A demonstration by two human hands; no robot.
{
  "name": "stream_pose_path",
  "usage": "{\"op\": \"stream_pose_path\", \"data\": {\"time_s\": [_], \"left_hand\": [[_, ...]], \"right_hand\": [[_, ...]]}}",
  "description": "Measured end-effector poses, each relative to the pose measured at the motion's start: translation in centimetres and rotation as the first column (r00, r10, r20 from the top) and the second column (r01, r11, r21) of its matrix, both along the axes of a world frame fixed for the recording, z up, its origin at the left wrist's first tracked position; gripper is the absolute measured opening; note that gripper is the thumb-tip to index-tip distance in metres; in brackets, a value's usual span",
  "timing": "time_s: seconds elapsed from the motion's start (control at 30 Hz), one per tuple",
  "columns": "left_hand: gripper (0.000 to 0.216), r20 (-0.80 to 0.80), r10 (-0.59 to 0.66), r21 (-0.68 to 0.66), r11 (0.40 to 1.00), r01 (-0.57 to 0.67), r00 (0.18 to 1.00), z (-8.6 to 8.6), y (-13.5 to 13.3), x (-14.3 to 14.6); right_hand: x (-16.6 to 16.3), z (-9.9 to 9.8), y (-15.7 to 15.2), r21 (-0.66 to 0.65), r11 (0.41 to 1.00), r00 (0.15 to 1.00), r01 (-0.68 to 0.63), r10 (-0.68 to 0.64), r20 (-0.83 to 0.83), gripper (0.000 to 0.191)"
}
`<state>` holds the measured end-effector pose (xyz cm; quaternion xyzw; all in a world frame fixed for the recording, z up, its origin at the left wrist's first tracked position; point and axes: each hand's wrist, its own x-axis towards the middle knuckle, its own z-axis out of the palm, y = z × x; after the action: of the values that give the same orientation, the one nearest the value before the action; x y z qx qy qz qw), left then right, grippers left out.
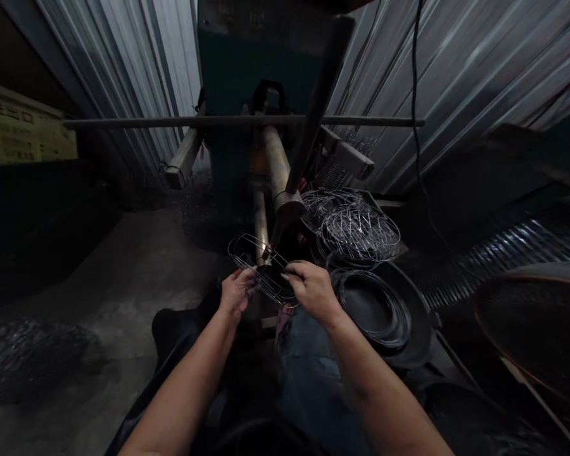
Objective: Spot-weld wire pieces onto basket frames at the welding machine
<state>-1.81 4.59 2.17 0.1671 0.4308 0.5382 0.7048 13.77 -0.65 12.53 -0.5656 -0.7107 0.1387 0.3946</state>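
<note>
A thin oval wire frame (259,263) lies across the lower arm of a spot-welding machine (266,158), under its slanted upper electrode (285,212). My left hand (236,292) pinches the frame's near left edge. On the near right side, my right hand (311,288) grips the same frame with curled fingers. Both forearms reach up from the bottom of the view over my lap.
Finished wire grilles (358,231) are piled right of the machine. Below them a dark basin holds loose wire rings (373,304). A heap of wire (23,358) lies on the concrete floor at left. Corrugated metal walls (479,69) stand behind. A horizontal bar (237,120) crosses the machine.
</note>
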Motion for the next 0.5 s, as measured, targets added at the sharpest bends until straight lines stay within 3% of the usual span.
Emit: {"op": "stream_pose_path", "data": {"time_s": [0.3, 0.5], "left_hand": [[0.039, 0.026, -0.017, -0.081, 0.997, 0.019, 1.0, -0.3, 0.9, 0.4], [0.036, 0.062, -0.058, -0.097, 0.993, 0.063, 0.996, -0.3, -0.3, 1.1]], "right_hand": [[-0.5, 1.5, 2.1, -0.06, 0.997, 0.994, 0.051, -0.045, 0.099, 0.013], [0.7, 0.7, -0.2, -0.016, 0.998, 0.998, 0.061, -0.062, -0.026, 0.009]]}}
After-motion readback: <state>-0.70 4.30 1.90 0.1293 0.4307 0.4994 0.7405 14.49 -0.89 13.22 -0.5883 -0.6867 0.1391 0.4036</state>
